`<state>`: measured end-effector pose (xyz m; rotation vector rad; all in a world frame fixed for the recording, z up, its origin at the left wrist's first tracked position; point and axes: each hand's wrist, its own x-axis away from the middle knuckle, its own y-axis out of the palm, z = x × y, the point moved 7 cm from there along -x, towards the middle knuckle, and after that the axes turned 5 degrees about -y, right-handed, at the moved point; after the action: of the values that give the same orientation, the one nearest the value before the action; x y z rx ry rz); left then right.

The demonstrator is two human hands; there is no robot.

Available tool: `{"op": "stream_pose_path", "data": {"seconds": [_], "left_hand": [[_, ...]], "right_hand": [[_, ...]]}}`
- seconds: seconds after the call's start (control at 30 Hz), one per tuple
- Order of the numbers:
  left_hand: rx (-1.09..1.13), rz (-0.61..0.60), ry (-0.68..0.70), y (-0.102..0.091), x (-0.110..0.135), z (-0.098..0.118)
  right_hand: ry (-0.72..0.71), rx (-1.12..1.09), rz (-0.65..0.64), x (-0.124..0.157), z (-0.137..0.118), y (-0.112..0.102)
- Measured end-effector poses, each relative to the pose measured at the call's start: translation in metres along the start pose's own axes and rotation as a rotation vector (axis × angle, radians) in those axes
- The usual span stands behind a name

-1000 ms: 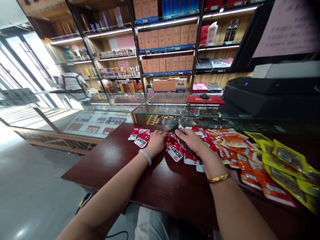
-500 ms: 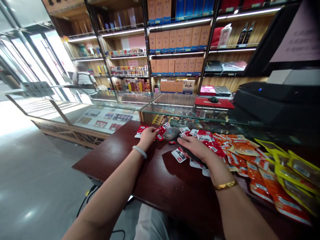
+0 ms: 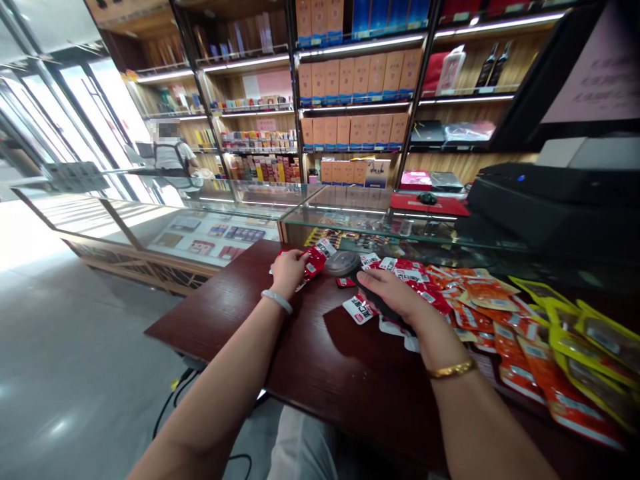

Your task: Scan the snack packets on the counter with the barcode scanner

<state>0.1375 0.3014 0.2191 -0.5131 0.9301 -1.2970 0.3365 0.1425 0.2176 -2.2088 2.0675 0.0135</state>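
Observation:
My right hand (image 3: 387,290) is closed around the handle of a dark barcode scanner (image 3: 344,264), whose rounded head points left over the table. Between the fingers of my left hand (image 3: 289,270) is a red and white snack packet (image 3: 316,259), just left of the scanner head. Part of another red packet shows behind my left hand. Below and right of the scanner lie several loose red and white packets (image 3: 410,273); one packet (image 3: 359,309) rests apart, nearer to me. My right hand and the scanner hide some of them.
Orange packets (image 3: 485,293) and yellow-edged packets (image 3: 585,333) spread along the right of the dark wooden table (image 3: 215,313). Behind it stands a glass display counter (image 3: 350,198). A black machine (image 3: 555,207) is at the right. A person (image 3: 173,157) is at the far left counter.
My left hand has moved slightly left with the red packet, drawing it away from the scanner head. The scanner has barely moved. The person in the background has shifted slightly right.

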Motion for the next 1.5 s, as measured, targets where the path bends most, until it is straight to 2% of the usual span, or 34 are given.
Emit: {"op": "stream_pose_path", "data": {"seconds": [0.07, 0.1, 0.13, 0.17, 0.3, 0.37, 0.43, 0.57, 0.77, 0.9, 1.03, 1.1, 1.3, 1.37, 1.5], "left_hand": [[-0.086, 0.195, 0.044, -0.015, 0.006, 0.006], [-0.107, 0.248, 0.105, -0.017, 0.011, 0.013], [-0.114, 0.251, 0.193, -0.014, 0.016, 0.023], [-0.114, 0.202, 0.297, -0.006, 0.022, 0.034], [-0.168, -0.151, 0.676, 0.045, 0.052, 0.071], [-0.229, -0.299, 0.76, 0.065, 0.064, 0.076], [-0.261, -0.389, 0.783, 0.076, 0.069, 0.076], [-0.228, -0.389, 0.741, 0.067, 0.063, 0.074], [-0.322, -0.247, 0.513, 0.046, 0.046, 0.058], [-0.353, -0.198, 0.455, 0.048, 0.049, 0.056], [-0.367, -0.131, 0.442, 0.053, 0.052, 0.063], [-0.378, -0.155, 0.45, 0.058, 0.053, 0.065], [-0.359, -0.347, 0.374, 0.069, 0.047, 0.057], [-0.321, -0.345, 0.346, 0.065, 0.042, 0.053], [-0.188, -0.269, 0.21, 0.046, 0.023, 0.032]], "right_hand": [[-0.023, 0.005, 0.047, -0.001, -0.001, -0.007], [-0.033, 0.006, 0.071, -0.002, -0.001, -0.011], [-0.041, 0.005, 0.091, -0.002, -0.002, -0.014], [-0.05, 0.003, 0.108, -0.003, -0.002, -0.016], [-0.057, 0.013, 0.157, -0.005, 0.001, -0.023], [-0.052, 0.03, 0.165, -0.006, 0.004, -0.025], [-0.057, 0.043, 0.162, -0.007, 0.005, -0.026], [-0.076, 0.082, 0.148, -0.006, 0.003, -0.025], [-0.039, 0.136, 0.127, -0.004, 0.001, -0.02], [-0.019, 0.144, 0.093, -0.003, 0.002, -0.019], [-0.018, 0.139, 0.101, -0.003, 0.002, -0.022], [-0.009, 0.147, 0.094, -0.003, 0.002, -0.021], [0.039, 0.168, 0.08, 0.003, -0.003, -0.022], [0.053, 0.162, 0.083, 0.006, -0.004, -0.026], [0.081, 0.158, 0.058, 0.01, -0.004, -0.028]]}}
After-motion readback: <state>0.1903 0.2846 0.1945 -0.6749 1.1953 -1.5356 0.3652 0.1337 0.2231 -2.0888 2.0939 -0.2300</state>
